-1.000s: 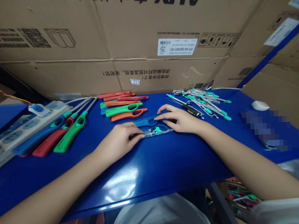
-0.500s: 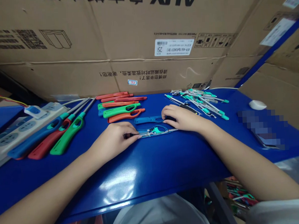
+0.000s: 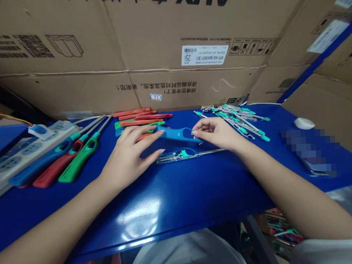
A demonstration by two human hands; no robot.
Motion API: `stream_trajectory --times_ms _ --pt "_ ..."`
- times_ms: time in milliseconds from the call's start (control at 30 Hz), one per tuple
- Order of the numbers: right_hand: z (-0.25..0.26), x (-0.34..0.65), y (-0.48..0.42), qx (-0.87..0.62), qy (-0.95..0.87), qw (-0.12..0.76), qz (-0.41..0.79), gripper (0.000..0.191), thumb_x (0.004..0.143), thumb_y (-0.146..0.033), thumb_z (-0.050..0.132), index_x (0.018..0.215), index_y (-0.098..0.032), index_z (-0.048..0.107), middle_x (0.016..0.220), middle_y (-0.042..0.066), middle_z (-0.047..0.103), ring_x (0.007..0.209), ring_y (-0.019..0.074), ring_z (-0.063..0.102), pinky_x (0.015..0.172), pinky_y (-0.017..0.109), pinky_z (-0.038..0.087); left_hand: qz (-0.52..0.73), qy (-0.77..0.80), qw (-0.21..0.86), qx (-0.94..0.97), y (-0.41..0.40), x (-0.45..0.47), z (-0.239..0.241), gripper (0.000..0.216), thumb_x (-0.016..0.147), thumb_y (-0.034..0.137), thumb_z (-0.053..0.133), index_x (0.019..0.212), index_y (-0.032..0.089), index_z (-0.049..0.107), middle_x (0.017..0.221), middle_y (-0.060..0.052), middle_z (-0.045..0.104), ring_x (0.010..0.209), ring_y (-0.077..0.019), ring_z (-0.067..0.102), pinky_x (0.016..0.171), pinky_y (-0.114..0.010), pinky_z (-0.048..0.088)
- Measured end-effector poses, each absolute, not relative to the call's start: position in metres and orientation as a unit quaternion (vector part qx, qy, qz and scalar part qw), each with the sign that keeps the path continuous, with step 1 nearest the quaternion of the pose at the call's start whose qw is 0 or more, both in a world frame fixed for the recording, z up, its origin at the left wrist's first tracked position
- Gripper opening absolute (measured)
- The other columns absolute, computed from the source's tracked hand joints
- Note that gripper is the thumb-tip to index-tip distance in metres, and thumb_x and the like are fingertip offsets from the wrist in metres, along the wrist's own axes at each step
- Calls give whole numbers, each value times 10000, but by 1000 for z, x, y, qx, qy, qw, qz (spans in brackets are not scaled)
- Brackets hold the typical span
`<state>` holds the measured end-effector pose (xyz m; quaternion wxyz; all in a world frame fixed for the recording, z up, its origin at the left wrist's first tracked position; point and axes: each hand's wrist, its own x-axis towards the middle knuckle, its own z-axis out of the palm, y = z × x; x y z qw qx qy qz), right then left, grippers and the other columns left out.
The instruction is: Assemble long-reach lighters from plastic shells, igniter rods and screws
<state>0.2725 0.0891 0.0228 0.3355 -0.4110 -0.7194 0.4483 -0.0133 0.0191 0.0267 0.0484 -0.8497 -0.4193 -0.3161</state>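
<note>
My right hand (image 3: 215, 133) pinches the right end of a blue lighter half-shell (image 3: 171, 133), lifted above the table with its smooth outer side facing up. Beside the shell's left end is my left hand (image 3: 130, 153), thumb and fingers spread apart; whether a fingertip touches the shell I cannot tell. Below them on the table lies the other blue lighter half (image 3: 191, 155), hollow side up. Inside it are a clear part, white wires and a turquoise trigger (image 3: 183, 153), and its metal tube (image 3: 213, 151) points right.
Red, orange and green lighter shells (image 3: 134, 117) are piled behind my left hand. Metal tubes with turquoise ends (image 3: 242, 119) lie at the back right. Closed lighters (image 3: 79, 163) rest against a power strip (image 3: 22, 152) at left. A cardboard wall (image 3: 98, 92) stands behind.
My right hand has raised the blue half-shell off the table and turned it over. My left hand has let go of the lower half and moved up with its fingers spreading.
</note>
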Motion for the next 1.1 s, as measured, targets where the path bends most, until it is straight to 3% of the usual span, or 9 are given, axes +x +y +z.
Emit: stream_trajectory --times_ms 100,233,400,600,1100 --pt "28 273 86 -410 -684 301 523 188 794 -328 783 850 -168 702 763 35 716 649 132 651 639 290 561 -316 -396 49 -861 21 -16 26 380 969 279 655 1348 255 647 1312 -124 658 1226 -308 596 1058 -484 484" --pt "31 274 85 -408 -694 265 530 207 817 -314 764 936 -150 723 796 36 715 686 124 648 669 271 540 -306 -377 29 -874 22 -16 23 345 997 263 611 1335 205 652 1227 -120 684 1160 -268 643 1018 -421 519" --pt "28 273 80 -339 -824 203 406 387 885 -393 721 1201 -170 700 852 22 656 723 133 578 678 276 484 -264 -375 -30 -888 22 -16 22 373 1000 341 597 1324 166 655 1195 -122 647 1117 -256 646 989 -392 538" --pt "23 272 75 -256 -930 177 193 378 908 -385 712 1226 -181 717 1072 102 659 1014 238 614 914 374 497 -212 -377 -107 -895 23 -18 20 331 994 374 592 1242 172 679 1110 -93 627 1023 -229 637 937 -364 541" --pt "16 271 76 -256 -945 131 152 398 926 -400 672 1259 -188 715 1190 121 655 1119 265 610 977 405 509 -180 -391 -134 -893 25 -17 13 331 979 389 595 1227 189 684 1156 -103 622 1091 -258 625 979 -402 529"
